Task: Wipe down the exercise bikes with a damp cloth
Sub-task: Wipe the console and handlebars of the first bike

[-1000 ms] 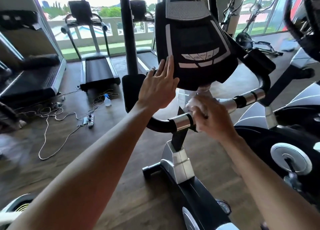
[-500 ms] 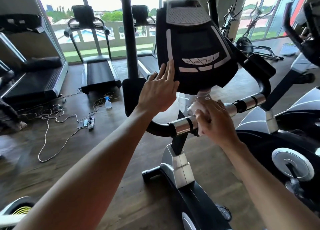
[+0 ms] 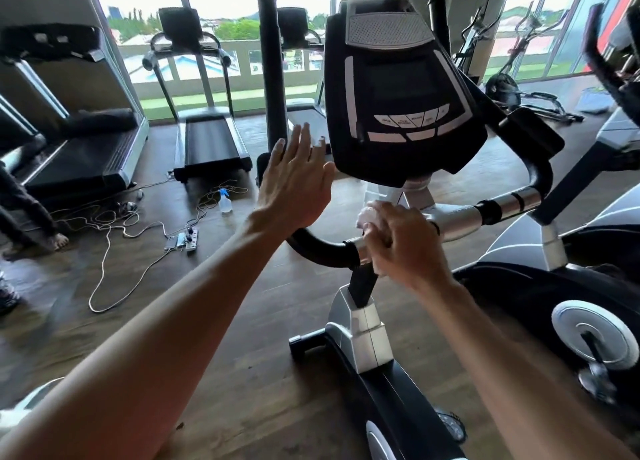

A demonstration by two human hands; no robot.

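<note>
One exercise bike (image 3: 398,383) fills the middle and lower right, its console (image 3: 401,88) at twelve o'clock. The handlebar (image 3: 460,218) crosses beneath it. The left hand (image 3: 296,189) is raised at the console's nine o'clock edge, fingers straight and together; whether it touches cannot be told. The right hand (image 3: 405,243) curls around the bar's metal section, pressing a pale cloth (image 3: 367,217), mostly hidden, against it. Likely risks: a dripping cloth could wet the console buttons, and an unsteadied console may swivel under rubbing. At nine o'clock on the floor, a spray bottle (image 3: 225,201) stands near loose cables (image 3: 114,237); its contents cannot be judged.
</note>
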